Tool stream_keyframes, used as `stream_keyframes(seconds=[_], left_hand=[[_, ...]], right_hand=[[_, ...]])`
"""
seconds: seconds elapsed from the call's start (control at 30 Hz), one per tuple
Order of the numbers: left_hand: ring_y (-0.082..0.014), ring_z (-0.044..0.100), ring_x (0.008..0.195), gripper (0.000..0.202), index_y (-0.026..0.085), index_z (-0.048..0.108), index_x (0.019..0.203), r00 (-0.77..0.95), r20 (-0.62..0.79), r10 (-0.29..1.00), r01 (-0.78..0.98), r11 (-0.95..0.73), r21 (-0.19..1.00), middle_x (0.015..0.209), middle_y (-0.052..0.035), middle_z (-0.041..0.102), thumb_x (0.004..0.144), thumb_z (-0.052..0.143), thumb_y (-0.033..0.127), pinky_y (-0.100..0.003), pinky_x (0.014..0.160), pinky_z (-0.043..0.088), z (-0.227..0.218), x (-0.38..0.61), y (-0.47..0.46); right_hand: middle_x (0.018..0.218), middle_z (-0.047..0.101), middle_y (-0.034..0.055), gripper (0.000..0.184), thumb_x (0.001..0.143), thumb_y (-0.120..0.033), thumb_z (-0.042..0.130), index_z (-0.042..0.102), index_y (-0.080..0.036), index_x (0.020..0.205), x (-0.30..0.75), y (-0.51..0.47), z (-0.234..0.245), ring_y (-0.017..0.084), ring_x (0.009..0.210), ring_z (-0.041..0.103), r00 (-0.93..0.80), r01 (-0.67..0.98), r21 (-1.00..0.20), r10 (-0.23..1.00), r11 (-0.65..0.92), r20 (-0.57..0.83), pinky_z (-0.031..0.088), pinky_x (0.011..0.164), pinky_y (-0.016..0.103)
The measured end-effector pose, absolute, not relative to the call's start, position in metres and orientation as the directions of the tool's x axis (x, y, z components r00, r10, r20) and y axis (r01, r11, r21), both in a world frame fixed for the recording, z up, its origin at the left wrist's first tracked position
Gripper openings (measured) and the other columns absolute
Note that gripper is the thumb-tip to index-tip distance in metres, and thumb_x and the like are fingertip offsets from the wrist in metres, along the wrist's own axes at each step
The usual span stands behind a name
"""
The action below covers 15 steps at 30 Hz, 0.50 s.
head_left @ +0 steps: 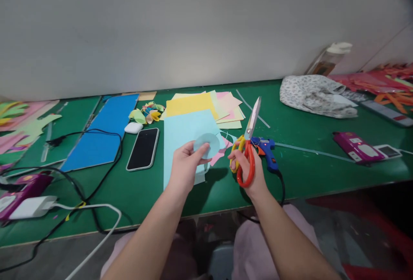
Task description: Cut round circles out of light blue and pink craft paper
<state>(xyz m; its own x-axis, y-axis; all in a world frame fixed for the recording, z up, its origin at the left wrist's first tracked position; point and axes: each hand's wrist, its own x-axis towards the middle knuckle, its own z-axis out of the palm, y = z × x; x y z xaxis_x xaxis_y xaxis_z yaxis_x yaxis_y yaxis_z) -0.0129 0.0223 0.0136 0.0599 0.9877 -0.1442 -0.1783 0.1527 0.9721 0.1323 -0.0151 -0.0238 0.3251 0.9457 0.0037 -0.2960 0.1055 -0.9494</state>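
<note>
Disc (pixel 212 141) is being pinched above blue paper (pixel 187 129) by left hand (pixel 187 159), scissors (pixel 249 136) being gripped by right hand (pixel 257 170), blades (pixel 254 116) best aimed away.

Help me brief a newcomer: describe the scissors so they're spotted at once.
Start at the green table, then find the right hand above it. It holds the scissors, silver blades pointing away; one yellow and one red handle loop distinguish them from the blue glue gun.
</note>
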Motion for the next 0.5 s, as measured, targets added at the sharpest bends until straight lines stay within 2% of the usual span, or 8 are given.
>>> stream_keyframes(seconds=[0.1,0.23,0.37,0.5], left_hand=[[-0.0116,0.061,0.067,0.03,0.015,0.071,0.083,-0.019,-0.07,0.997,-0.24,0.063,0.969,0.075,-0.0013,0.067,0.063,0.079,0.036,-0.023,0.058,0.056,0.03,-0.022,0.033],[-0.0124,0.062,0.07,0.026,0.016,0.071,0.084,-0.076,0.029,0.997,-0.267,-0.048,0.962,0.077,-0.0015,0.068,0.066,0.077,0.036,-0.024,0.06,0.057,0.045,-0.023,0.037],[-0.0123,0.062,0.07,0.024,0.016,0.07,0.081,-0.172,0.043,0.984,-0.307,-0.095,0.947,0.074,-0.0002,0.066,0.069,0.074,0.036,-0.024,0.061,0.057,0.037,-0.016,0.033],[-0.0125,0.062,0.07,0.025,0.016,0.069,0.082,-0.183,0.032,0.983,-0.311,-0.089,0.946,0.074,-0.0004,0.066,0.07,0.073,0.037,-0.024,0.061,0.057,0.029,-0.012,0.03]], right_hand=[[0.078,0.054,-0.0008,0.046,0.075,-0.054,0.061,0.054,-0.021,0.105,0.131,-0.017,-0.025,0.008,0.05,0.044,0.259,-0.285,-0.953,0.966,0.102,0.025,0.043,0.051,0.025],[0.079,0.052,0.0003,0.054,0.069,-0.059,0.065,0.057,-0.021,0.106,0.121,-0.021,-0.027,0.01,0.056,0.045,0.187,-0.243,-0.969,0.982,0.053,0.007,0.046,0.055,0.026],[0.074,0.05,0.0001,0.062,0.065,-0.062,0.066,0.057,-0.02,0.109,0.109,-0.026,-0.031,0.014,0.063,0.048,0.134,-0.152,-0.988,0.99,-0.022,-0.043,0.046,0.055,0.026],[0.072,0.055,-0.0001,0.052,0.073,-0.058,0.061,0.057,-0.02,0.108,0.102,-0.031,-0.036,0.011,0.053,0.045,0.056,-0.091,-0.996,0.998,-0.025,-0.03,0.044,0.053,0.027]])
